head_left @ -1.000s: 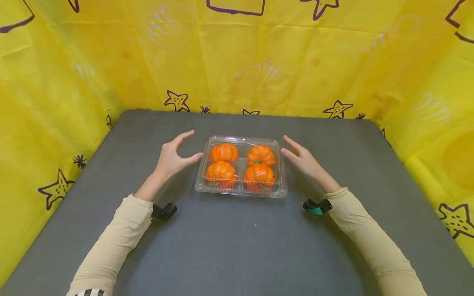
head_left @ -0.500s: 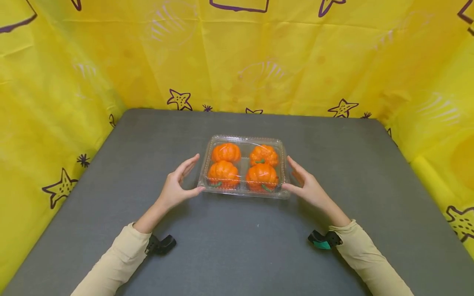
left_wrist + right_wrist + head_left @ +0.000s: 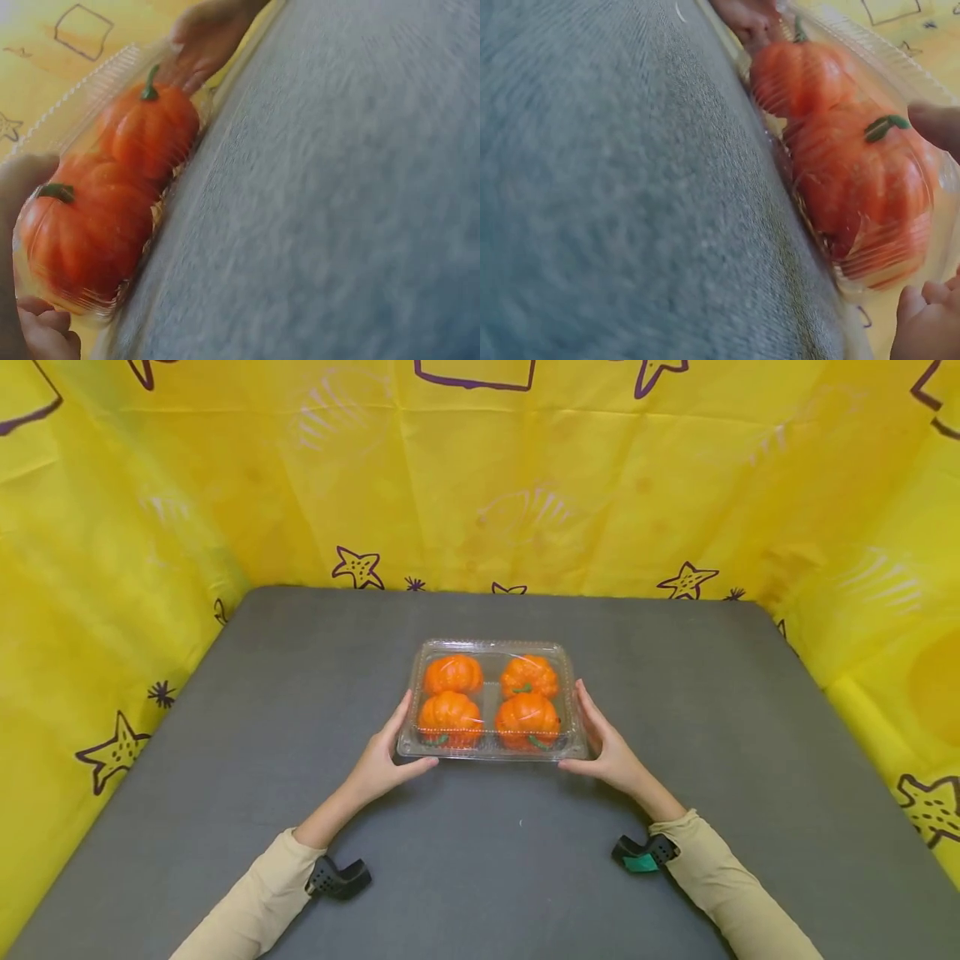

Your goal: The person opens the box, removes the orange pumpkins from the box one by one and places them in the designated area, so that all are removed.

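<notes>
A clear plastic clamshell container [image 3: 491, 647] with its lid down holds several small orange pumpkins with green stems, such as the near right pumpkin [image 3: 527, 720]. My left hand [image 3: 378, 767] grips its near left corner, the thumb along the front edge and the fingers at the side. At the near right corner my right hand [image 3: 611, 756] grips it the same way. In the left wrist view curled fingers [image 3: 49, 330] show below the container and the thumb above. The right wrist view shows the fingertips [image 3: 922, 307] low beside it. Whether its base touches the table is unclear.
The dark grey table [image 3: 480, 860] extends around the container on all sides. A yellow cloth [image 3: 495, 485] with starfish and shell drawings hangs behind the table and along both sides. Each wrist wears a black strap device [image 3: 339, 878].
Both hands came nearer to me along the container's sides, then closed on its near corners, the thumbs now at the front edge. The container has stayed in nearly the same place.
</notes>
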The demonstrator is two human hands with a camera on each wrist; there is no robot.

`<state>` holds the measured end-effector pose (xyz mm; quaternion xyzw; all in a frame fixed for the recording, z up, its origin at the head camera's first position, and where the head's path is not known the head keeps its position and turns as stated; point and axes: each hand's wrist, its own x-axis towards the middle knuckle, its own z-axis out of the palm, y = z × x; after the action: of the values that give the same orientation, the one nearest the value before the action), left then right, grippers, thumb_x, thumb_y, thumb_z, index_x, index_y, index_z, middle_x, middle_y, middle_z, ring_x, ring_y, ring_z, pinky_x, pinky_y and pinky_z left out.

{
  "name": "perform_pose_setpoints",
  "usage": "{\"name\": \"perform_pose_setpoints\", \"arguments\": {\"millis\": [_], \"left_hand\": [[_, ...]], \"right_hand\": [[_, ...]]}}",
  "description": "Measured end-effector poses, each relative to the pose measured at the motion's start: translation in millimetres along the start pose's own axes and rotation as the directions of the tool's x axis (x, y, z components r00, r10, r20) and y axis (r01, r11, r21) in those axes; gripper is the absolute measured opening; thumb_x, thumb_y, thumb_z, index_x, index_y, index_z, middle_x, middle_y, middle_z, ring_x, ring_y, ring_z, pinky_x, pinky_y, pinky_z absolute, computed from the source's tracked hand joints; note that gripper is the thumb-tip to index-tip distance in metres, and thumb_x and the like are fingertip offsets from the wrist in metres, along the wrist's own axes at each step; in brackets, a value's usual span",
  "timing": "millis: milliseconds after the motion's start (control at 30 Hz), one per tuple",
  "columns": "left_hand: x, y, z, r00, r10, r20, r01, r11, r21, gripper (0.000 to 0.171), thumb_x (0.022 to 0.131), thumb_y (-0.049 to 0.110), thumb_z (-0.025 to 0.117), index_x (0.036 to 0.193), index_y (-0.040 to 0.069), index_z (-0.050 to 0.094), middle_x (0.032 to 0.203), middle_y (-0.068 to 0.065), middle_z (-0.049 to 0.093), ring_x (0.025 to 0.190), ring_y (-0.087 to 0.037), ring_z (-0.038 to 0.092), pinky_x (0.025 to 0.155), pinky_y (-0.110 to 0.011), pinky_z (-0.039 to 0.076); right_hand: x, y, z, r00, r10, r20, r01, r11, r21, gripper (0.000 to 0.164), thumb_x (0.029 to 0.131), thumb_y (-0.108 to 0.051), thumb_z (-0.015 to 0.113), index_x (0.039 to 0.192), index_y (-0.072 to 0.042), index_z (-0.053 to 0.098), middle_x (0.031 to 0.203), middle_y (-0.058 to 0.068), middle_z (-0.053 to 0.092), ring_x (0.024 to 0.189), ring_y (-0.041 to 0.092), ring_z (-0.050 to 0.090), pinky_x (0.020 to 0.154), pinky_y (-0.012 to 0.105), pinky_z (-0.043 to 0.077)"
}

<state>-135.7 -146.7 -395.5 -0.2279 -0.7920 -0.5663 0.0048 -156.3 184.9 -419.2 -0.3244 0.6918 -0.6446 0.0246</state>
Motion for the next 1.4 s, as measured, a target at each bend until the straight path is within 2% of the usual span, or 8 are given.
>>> {"name": "perform_pose_setpoints", "arguments": {"millis": [100, 200, 467, 633, 800, 933, 1133, 1400], "left_hand": [[-1.8, -2.6, 2.3, 0.999, 0.008, -0.037, -0.012, 0.995, -0.095, 0.088, 0.071, -0.014, 0.067, 0.138, -0.009, 0.011, 0.144, -0.022, 0.011, 0.131, -0.029, 0.011, 0.104, -0.027, 0.016], [-2.5, -5.7, 4.1, 0.998, 0.011, -0.064, -0.021, 0.987, -0.159, 0.083, 0.071, -0.018, 0.064, 0.137, -0.013, 0.013, 0.143, -0.024, 0.012, 0.131, -0.030, 0.011, 0.101, -0.018, 0.017], [-3.1, -28.7, 6.2, 0.995, 0.003, -0.102, -0.031, 0.963, -0.269, 0.082, 0.070, -0.019, 0.064, 0.136, -0.012, 0.016, 0.144, -0.021, 0.014, 0.131, -0.026, 0.014, 0.102, -0.021, 0.017], [-6.2, -32.7, 7.0, 0.992, 0.042, -0.121, -0.076, 0.952, -0.295, 0.077, 0.071, -0.019, 0.063, 0.135, -0.014, 0.018, 0.142, -0.023, 0.016, 0.130, -0.029, 0.016, 0.102, -0.021, 0.019], [-7.7, -31.8, 6.2, 0.989, 0.084, -0.122, -0.117, 0.948, -0.296, 0.074, 0.072, -0.017, 0.061, 0.133, -0.016, 0.019, 0.141, -0.027, 0.016, 0.129, -0.032, 0.017, 0.100, -0.021, 0.023], [-6.9, -32.3, 5.5, 0.992, 0.087, -0.097, -0.112, 0.946, -0.305, 0.076, 0.073, -0.019, 0.060, 0.135, -0.015, 0.017, 0.142, -0.026, 0.014, 0.130, -0.030, 0.014, 0.101, -0.021, 0.020], [-3.9, -35.0, 6.1, 0.993, 0.081, -0.085, -0.103, 0.951, -0.292, 0.084, 0.068, -0.022, 0.063, 0.137, -0.012, 0.016, 0.143, -0.023, 0.013, 0.131, -0.028, 0.013, 0.102, -0.021, 0.018], [-5.1, -32.2, 6.2, 0.993, 0.081, -0.083, -0.104, 0.941, -0.323, 0.080, 0.069, -0.023, 0.060, 0.135, -0.015, 0.015, 0.143, -0.025, 0.011, 0.131, -0.031, 0.011, 0.101, -0.020, 0.019]], "right_hand": [[-3, 8, 0, 0.999, 0.031, -0.017, -0.029, 0.994, 0.103, 0.101, 0.070, 0.009, 0.071, 0.139, 0.007, -0.003, 0.144, 0.021, -0.011, 0.132, 0.026, -0.004, 0.102, 0.018, 0.015], [-5, 13, 2, 0.998, 0.050, -0.033, -0.044, 0.985, 0.169, 0.100, 0.073, 0.001, 0.072, 0.139, 0.006, -0.004, 0.145, 0.020, -0.011, 0.132, 0.023, -0.004, 0.101, 0.017, 0.017], [-8, 15, 7, 0.997, 0.049, -0.062, -0.035, 0.978, 0.203, 0.096, 0.075, 0.003, 0.069, 0.140, 0.006, -0.001, 0.145, 0.020, -0.009, 0.133, 0.020, -0.001, 0.101, 0.018, 0.017], [-9, 14, 8, 0.996, 0.063, -0.068, -0.047, 0.977, 0.207, 0.097, 0.075, -0.009, 0.072, 0.139, 0.008, 0.001, 0.145, 0.021, -0.008, 0.133, 0.018, 0.002, 0.101, 0.018, 0.018], [-10, 14, 6, 0.995, 0.068, -0.069, -0.052, 0.976, 0.209, 0.095, 0.075, -0.007, 0.071, 0.139, 0.008, 0.003, 0.145, 0.022, -0.006, 0.133, 0.016, 0.006, 0.100, 0.019, 0.020], [-10, 14, 5, 0.995, 0.075, -0.069, -0.060, 0.978, 0.199, 0.092, 0.075, -0.002, 0.070, 0.139, 0.008, 0.004, 0.145, 0.022, -0.006, 0.132, 0.015, 0.007, 0.100, 0.018, 0.020], [-9, 12, 3, 0.993, 0.088, -0.078, -0.072, 0.980, 0.187, 0.094, 0.075, -0.005, 0.071, 0.139, 0.008, 0.005, 0.145, 0.021, -0.005, 0.133, 0.019, 0.005, 0.100, 0.018, 0.020], [-10, 12, 4, 0.995, 0.074, -0.074, -0.059, 0.981, 0.187, 0.092, 0.075, -0.002, 0.071, 0.138, 0.010, 0.005, 0.144, 0.024, -0.005, 0.133, 0.017, 0.006, 0.100, 0.017, 0.020]]}}
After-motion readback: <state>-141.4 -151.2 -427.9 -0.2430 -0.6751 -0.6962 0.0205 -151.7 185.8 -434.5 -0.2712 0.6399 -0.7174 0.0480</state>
